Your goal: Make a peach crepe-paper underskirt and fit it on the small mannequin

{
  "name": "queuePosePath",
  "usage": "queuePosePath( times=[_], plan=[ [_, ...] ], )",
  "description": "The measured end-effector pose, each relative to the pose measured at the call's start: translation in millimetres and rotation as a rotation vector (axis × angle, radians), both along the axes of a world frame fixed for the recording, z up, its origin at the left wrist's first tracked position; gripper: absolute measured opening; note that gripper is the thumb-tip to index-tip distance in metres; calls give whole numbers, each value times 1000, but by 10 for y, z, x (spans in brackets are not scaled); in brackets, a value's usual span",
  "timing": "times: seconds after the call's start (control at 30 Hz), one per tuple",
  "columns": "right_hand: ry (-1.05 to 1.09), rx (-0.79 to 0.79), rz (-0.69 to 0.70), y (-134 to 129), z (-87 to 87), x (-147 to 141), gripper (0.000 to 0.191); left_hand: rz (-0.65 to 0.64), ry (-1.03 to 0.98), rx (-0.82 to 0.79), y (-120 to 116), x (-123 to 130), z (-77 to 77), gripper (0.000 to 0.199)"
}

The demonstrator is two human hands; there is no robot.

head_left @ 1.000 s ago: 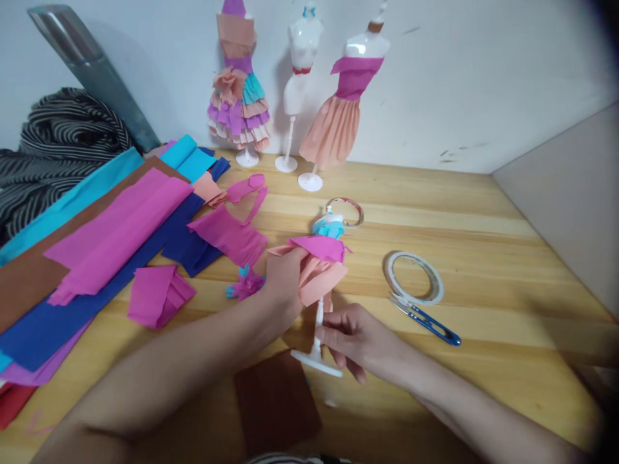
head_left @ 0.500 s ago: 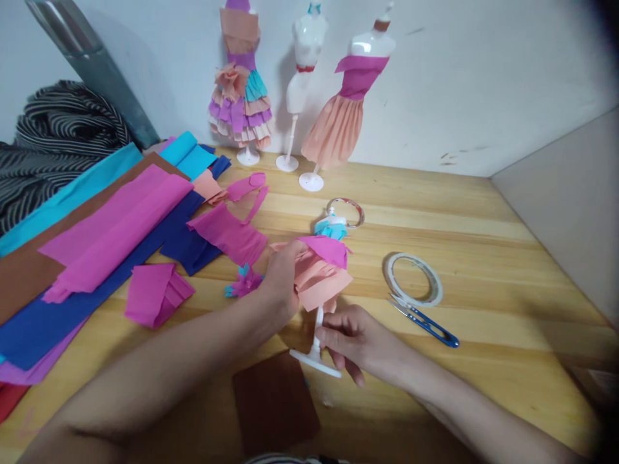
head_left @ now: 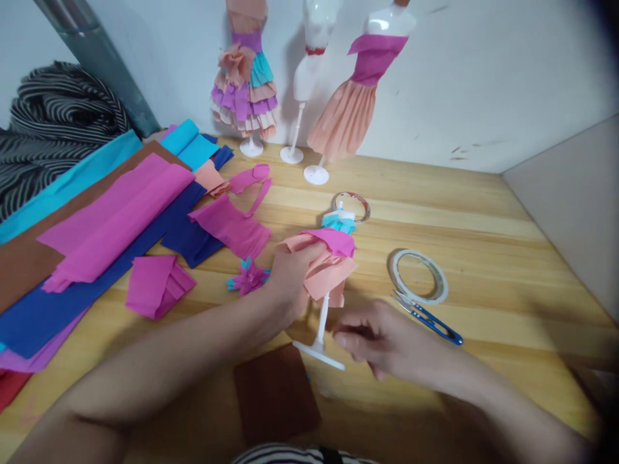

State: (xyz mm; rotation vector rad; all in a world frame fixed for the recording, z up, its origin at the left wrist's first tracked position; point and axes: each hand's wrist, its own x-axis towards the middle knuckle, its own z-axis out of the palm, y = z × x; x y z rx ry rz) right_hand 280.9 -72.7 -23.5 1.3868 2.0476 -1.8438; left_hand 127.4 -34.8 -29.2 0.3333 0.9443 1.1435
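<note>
Our left hand (head_left: 289,277) grips the peach skirt (head_left: 329,276) on a mannequin (head_left: 346,215) leaning lengthwise away from us, its stand (head_left: 323,324) just left of our empty, loosely parted right fingers (head_left: 358,347).

1 head cam, looks fwd + down, fairly near, over tbl (head_left: 483,258) to wall (head_left: 464,90) behind.

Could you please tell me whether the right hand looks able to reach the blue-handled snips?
Probably yes: the right hand appears empty, and nothing seems to block its way to the snips.
</note>
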Motion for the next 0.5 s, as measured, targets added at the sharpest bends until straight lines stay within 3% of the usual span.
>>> queuePosePath(
  times=[0.13, 0.27, 0.4, 0.5],
  plan=[
    [-61, 475, -116, 172, 234, 67, 40, -2, 5, -46, 23, -2, -54, 9],
    [-232, 962, -321, 356, 300, -106, 29, -34, 41, -66, 32, 0, -72, 10],
    [-450, 1124, -241, 502, 213, -270, 26, -61, 62, -37, 19, -3, -84, 13],
    [-465, 1180, -220, 560, 167, -251, 13, -31, 127, -45, 6, -7, -122, 17]
  ],
)
